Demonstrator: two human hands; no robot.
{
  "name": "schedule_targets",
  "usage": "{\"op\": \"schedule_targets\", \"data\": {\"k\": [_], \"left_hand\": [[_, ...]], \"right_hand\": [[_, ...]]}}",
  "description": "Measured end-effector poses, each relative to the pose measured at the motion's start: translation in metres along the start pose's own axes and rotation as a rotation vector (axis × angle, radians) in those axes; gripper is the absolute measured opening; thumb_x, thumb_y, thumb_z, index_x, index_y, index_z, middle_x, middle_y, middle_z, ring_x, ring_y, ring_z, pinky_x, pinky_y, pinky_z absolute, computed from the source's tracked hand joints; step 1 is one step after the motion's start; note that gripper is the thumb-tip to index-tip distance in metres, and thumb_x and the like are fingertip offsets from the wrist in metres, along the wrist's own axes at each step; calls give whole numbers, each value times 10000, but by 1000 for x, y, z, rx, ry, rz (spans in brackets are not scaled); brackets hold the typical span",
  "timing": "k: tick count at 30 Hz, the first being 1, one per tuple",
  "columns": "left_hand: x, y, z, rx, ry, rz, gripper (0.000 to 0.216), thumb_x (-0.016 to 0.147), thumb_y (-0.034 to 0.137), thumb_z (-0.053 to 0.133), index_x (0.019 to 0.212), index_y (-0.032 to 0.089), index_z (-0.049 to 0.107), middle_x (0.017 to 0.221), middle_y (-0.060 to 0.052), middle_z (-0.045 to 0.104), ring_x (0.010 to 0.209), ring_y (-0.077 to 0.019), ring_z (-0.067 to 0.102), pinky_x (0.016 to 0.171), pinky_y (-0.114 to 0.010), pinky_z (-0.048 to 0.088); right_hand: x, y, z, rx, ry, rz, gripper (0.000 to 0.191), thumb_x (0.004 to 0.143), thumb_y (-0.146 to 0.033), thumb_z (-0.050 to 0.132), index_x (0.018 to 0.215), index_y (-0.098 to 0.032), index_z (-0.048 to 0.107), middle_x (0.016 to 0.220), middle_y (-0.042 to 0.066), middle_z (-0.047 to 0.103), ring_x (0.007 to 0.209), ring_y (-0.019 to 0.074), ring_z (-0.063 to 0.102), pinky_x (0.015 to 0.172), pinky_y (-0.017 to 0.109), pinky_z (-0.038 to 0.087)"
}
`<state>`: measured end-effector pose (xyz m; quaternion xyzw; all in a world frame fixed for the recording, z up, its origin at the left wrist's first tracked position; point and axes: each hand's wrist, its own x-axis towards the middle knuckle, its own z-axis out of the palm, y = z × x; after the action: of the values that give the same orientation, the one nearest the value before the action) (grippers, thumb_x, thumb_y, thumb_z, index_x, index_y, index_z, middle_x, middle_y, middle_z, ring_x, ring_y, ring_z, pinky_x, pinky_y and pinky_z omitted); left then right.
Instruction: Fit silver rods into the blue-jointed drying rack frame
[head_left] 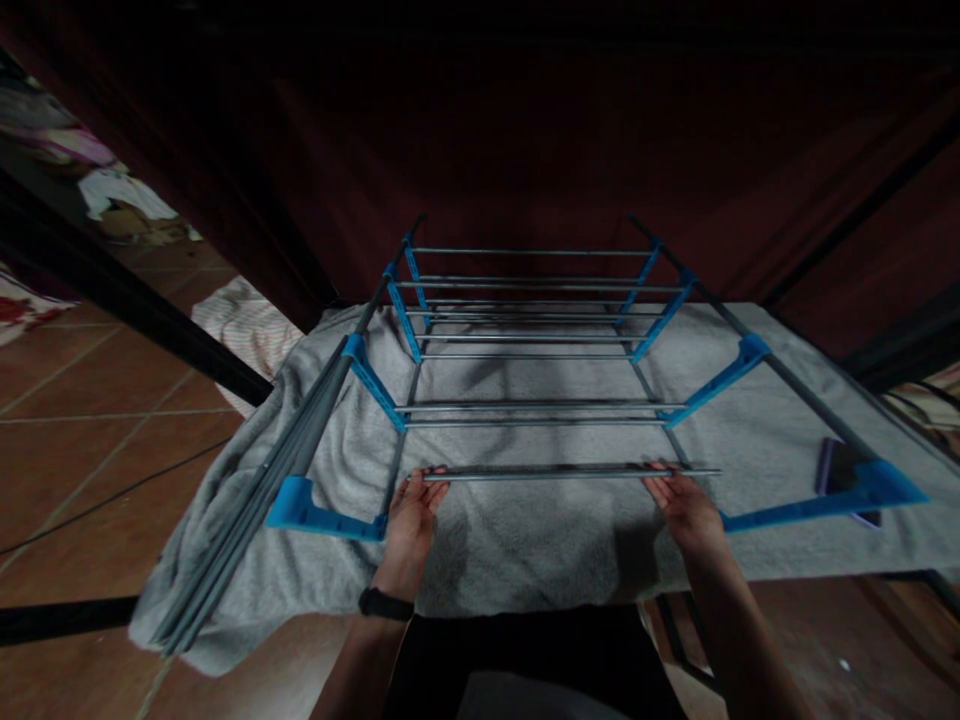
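Observation:
A rack of grey metal tubes and blue plastic connectors [373, 385] lies on a grey blanket [525, 530]. Both of my hands hold one loose grey rod [555, 474] level across the near end of the rack. My left hand [412, 515] pinches its left end, close to the near-left blue connector [315, 510]. My right hand [682, 505] grips the rod near its right end, beside the near-right blue connector [825, 500]. A black band is on my left wrist.
A bundle of spare grey rods [247, 520] lies along the rack's left side. A dark phone-like object [840, 470] rests on the blanket at the right. Dark red fabric hangs behind. Tiled floor and black bars are at the left.

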<state>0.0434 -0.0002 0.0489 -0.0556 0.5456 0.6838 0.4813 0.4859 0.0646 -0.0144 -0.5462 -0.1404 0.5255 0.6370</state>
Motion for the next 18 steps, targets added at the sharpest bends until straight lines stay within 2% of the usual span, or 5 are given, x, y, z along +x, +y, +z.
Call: {"op": "schedule_targets", "data": {"k": [4, 10, 18], "left_hand": [[-3, 3, -1, -2, -19, 36, 229, 1075, 149, 555, 912, 173, 715, 857, -73, 795, 787, -170, 789, 879, -331, 650], [-1, 3, -7, -27, -49, 69, 121, 992, 90, 664, 954, 191, 719, 892, -40, 801, 789, -145, 781, 903, -314, 650], [-5, 8, -1, -75, -61, -37, 195, 960, 22, 675, 839, 174, 690, 870, -58, 823, 844, -163, 815, 964, -351, 665]], "right_hand": [[0, -1, 1, 17, 3, -12, 111, 821, -259, 805, 868, -265, 704, 964, 12, 814, 979, 197, 796, 1049, 419, 636], [9, -4, 5, 37, 58, 44, 131, 882, -266, 819, 844, -240, 696, 792, -8, 767, 770, 154, 763, 933, 352, 680], [11, -3, 9, 71, 57, 74, 199, 888, -272, 859, 813, -251, 675, 716, -42, 733, 694, 125, 730, 831, 280, 690]]}}
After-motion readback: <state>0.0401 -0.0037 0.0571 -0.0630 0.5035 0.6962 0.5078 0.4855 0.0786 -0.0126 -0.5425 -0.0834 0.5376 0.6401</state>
